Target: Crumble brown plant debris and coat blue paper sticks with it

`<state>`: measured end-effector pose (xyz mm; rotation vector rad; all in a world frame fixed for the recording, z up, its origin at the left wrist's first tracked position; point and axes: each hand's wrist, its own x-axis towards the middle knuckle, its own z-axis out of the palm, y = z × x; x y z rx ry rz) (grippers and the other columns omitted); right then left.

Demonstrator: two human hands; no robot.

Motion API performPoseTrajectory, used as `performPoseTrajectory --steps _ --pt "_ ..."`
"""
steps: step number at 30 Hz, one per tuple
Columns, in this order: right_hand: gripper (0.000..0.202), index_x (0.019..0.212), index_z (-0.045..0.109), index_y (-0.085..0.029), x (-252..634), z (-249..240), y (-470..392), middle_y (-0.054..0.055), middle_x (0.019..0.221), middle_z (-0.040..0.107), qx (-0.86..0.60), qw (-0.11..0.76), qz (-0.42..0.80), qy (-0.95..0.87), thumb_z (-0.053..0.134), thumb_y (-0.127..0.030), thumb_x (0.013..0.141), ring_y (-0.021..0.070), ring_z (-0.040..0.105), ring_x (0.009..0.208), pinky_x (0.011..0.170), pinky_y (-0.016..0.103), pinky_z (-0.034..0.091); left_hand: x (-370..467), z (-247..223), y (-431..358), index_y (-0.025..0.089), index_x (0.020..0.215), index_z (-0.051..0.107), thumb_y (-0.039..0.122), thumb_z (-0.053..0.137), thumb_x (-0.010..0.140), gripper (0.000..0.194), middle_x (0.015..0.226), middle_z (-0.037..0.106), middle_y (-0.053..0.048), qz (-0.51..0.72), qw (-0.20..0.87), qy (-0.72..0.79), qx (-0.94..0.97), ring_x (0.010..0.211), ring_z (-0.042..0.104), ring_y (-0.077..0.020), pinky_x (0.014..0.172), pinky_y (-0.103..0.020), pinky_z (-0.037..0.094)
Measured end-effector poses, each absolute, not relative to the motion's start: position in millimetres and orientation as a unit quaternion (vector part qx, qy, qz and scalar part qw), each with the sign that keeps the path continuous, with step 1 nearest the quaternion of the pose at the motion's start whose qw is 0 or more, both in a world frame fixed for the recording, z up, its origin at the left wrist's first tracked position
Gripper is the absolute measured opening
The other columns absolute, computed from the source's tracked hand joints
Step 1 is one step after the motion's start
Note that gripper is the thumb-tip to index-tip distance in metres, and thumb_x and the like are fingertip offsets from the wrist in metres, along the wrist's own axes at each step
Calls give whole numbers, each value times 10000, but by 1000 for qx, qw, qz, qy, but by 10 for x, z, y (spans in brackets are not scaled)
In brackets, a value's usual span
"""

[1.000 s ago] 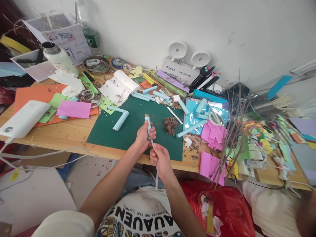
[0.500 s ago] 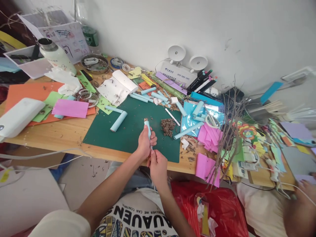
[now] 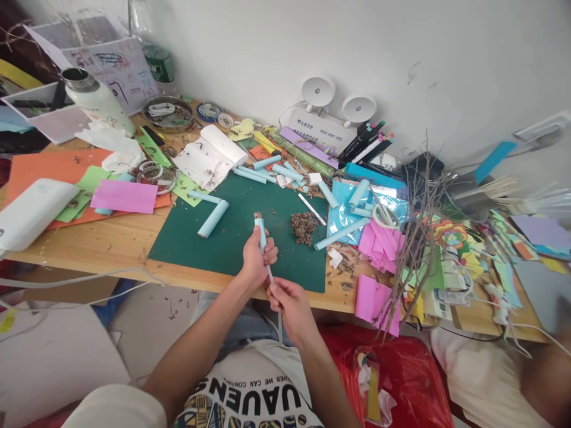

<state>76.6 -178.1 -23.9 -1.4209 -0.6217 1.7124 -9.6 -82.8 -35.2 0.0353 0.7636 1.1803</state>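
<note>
well, the left hand is curled closed around a pale blue paper tube, gripping it near the front edge of a green mat, with the tube's upper end poking out above the thumb and something brown showing at its tip. just below, the right hand has its thumb and fingers pinched together on a thin pale rod that leads up to the underside of the left fist; how far it goes into the tube is hidden by the fingers. a pale strip hangs below the right hand too, though i can't tell if it's the same piece. on the mat, to the left, a thick blue roll lies aslant, its upper end against a thinner blue roll. to the right of the held tube sits a crumbly brown heap, with a slim white stick lying just behind it. further right, a shiny blue packet has more blue rolls on it, along with white-handled scissors, and crumpled pink paper lies beside a bundle of bare twigs. behind the mat, a partly unrolled white paper roll rests on the wooden table, flecked with brown bits.
</note>
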Motion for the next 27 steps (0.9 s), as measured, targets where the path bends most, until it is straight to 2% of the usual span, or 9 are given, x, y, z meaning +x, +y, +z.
performPoseTrajectory --steps 3,6,9,12,15,27 --pt "338 755 634 -151 771 -224 -1856 3 640 571 -560 378 711 -195 732 -472 721 81 457 507 470 219 323 -102 -337 -821 193 825 474 479 489 955 315 487 303 95 540 773 333 8 330 178 -30 347 -171 94" --pt "402 765 622 -160 763 -292 -1887 -69 478 416 -604 366 669 -233 638 -561 788 59 301 401 403 210 200 -90 -323 -826 193 829 474 490 491 954 323 492 311 94 544 765 343 14 333 191 -29 350 -168 101" --pt "424 667 540 -183 727 -386 -1886 -94 473 295 -633 385 597 -306 585 -573 827 52 191 424 412 217 131 -61 -312 -843 197 842 471 562 548 906 378 504 322 98 554 748 364 26 339 202 -25 354 -164 113" --pt "456 615 445 -208 655 -451 -1896 -83 489 296 -646 393 557 -345 535 -586 854 64 201 444 419 225 150 -33 -301 -861 204 855 463 606 576 871 418 513 332 101 563 737 374 26 345 211 -25 357 -163 120" --pt "451 623 412 -222 594 -474 -1917 -85 489 284 -659 394 532 -356 482 -584 882 76 209 452 427 229 160 -12 -302 -873 204 854 460 599 580 871 414 515 335 101 554 738 384 26 347 214 -24 362 -163 120" --pt "370 651 414 -230 527 -408 -1945 -29 550 425 -714 333 402 -467 360 -401 974 130 335 518 526 285 213 7 -288 -885 211 840 446 624 552 874 428 509 336 102 550 725 413 38 341 230 -31 361 -169 135"
